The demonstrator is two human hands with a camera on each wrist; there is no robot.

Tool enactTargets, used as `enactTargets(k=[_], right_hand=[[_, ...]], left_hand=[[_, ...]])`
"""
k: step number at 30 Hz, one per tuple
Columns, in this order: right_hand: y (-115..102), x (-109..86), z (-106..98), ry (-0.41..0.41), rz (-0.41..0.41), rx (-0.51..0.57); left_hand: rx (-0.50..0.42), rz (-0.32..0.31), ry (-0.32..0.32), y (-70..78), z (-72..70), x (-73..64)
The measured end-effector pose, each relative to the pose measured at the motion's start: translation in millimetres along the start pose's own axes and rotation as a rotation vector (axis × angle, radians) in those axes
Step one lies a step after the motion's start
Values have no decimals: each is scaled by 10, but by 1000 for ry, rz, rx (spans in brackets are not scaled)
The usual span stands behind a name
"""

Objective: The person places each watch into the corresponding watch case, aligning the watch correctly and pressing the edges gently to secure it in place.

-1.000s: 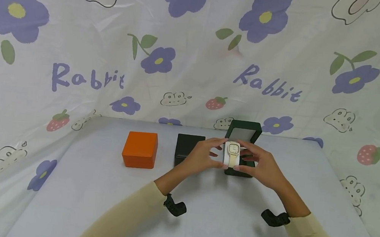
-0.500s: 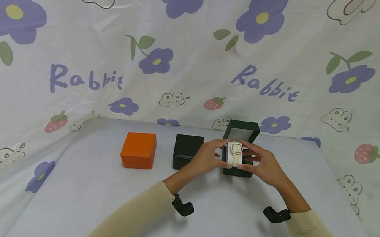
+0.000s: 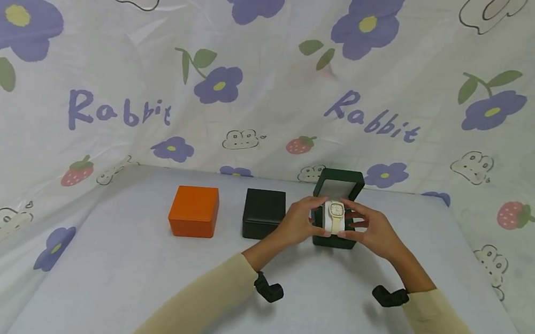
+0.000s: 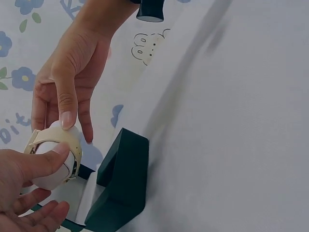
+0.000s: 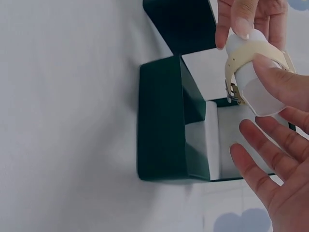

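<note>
A cream-strapped watch [image 3: 336, 211] is wrapped round a white cushion [image 5: 263, 92]. My left hand [image 3: 297, 224] pinches its left side between thumb and fingers, and my right hand [image 3: 377, 234] pinches the right side. Both hands hold it above an open dark green watch box [image 3: 334, 243], whose lid stands up at the back. In the left wrist view, the green box [image 4: 126, 179] lies just below the watch. The right wrist view shows the strap buckle [image 5: 232, 92] and, under the hands, the box's pale lining. The watch face is visible only from the head.
Left of the green box stands a closed black box [image 3: 264, 207], close to my left hand. Farther left is a closed orange box [image 3: 193, 211]. All rest on a white table [image 3: 311, 311], with a flower-printed curtain [image 3: 268, 54] behind and at the sides.
Both hands have carried the watch and cushion slightly to the right over the green box. My left forearm has swung right, uncovering more of the black box.
</note>
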State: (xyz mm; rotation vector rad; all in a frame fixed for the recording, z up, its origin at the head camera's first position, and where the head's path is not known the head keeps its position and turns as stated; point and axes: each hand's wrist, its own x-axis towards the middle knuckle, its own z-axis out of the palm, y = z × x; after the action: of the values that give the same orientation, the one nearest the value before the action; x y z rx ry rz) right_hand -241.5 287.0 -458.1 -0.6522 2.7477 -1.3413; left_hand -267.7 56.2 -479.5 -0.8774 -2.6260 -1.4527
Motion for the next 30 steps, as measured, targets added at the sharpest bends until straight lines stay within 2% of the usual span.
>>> enactTargets(k=[7,13,22,30], right_hand=[[61,52,-11,-14,26,5],[152,71,-11,-26,51,17],[283,76,-1,-46,83,-60],[351,90,6,-61,88,-91]], left_hand=[[40,-34,14,-66,85,76],[73,-67,1,-139,172,123],[169,-148,-19,-142,266,168],[184,-147,-26,-156,295,186]])
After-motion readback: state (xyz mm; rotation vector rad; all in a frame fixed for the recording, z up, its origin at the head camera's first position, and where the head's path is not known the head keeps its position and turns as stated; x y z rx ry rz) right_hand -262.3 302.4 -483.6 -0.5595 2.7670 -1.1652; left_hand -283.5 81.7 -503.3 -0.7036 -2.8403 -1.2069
